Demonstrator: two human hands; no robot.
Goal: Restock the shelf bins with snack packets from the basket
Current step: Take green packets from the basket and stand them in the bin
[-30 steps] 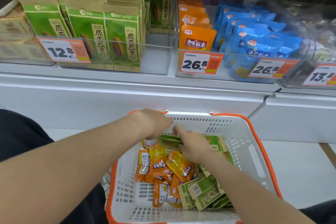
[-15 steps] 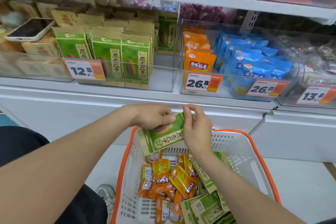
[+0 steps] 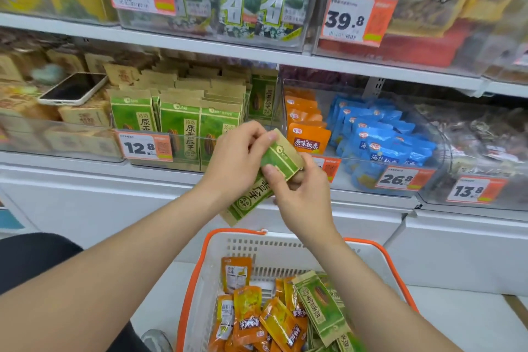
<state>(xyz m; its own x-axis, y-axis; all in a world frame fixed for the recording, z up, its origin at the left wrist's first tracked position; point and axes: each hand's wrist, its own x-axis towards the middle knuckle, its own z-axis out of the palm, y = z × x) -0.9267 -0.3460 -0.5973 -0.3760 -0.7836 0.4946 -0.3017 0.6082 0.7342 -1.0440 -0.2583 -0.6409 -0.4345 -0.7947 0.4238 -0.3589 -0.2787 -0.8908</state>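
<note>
Slanting green packet (image 3: 281,158), top up-right, between left hand (image 3: 237,158) and right hand (image 3: 304,197)

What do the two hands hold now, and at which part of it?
Both hands hold one green packet: the left hand grips its upper part, and the right hand pinches the same part, thumb on the front.

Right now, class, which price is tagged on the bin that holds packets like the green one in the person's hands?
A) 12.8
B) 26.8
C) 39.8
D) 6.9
A: the left hand and right hand grip a green packet matching the shelf packets in the bin whose price tag reads 12.8.
</note>
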